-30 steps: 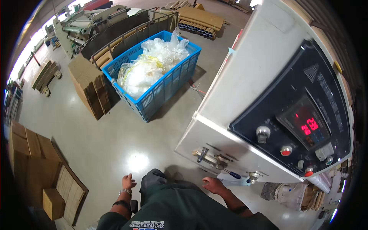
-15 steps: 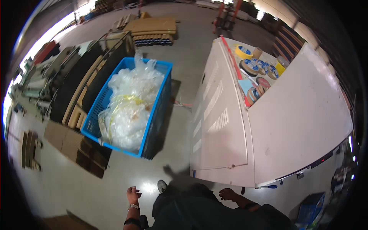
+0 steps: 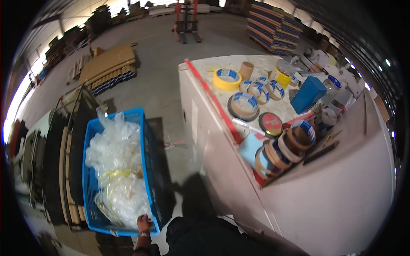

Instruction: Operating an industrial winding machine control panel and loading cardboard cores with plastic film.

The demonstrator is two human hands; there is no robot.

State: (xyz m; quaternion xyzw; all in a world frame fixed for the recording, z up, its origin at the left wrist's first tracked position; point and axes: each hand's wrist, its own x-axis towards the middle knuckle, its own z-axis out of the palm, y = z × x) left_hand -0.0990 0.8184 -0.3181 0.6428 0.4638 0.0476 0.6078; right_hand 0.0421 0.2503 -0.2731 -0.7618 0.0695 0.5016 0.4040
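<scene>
My left hand [image 3: 144, 223], a watch on its wrist, appears over the near right corner of a blue plastic crate [image 3: 145, 158]. Its fingers are loosely bent and apart, holding nothing that I can see; whether it touches the rim I cannot tell. Crumpled clear plastic film [image 3: 115, 149] fills the crate, with a yellow strap-like strip [image 3: 117, 173] across it. My right hand is out of sight. To my right stands a pale machine cabinet [image 3: 222, 166]. On its top lie a yellow tape roll [image 3: 226, 84], several brown tape rolls [image 3: 294, 138] and a round red-and-black tin [image 3: 270, 123].
A blue box [image 3: 308, 94] and a jar with a yellow label [image 3: 282, 73] also stand on the cabinet. Dark racks [image 3: 53, 170] border the crate's left side. Ahead are stacked cardboard sheets and tubes [image 3: 109, 66], a red pallet stacker [image 3: 186, 23] and a tall board stack [image 3: 273, 27].
I have moved forward and the view has swung right. The cabinet top is closer and its contents show more fully. My left hand now overlaps the crate corner; my right hand has left the view.
</scene>
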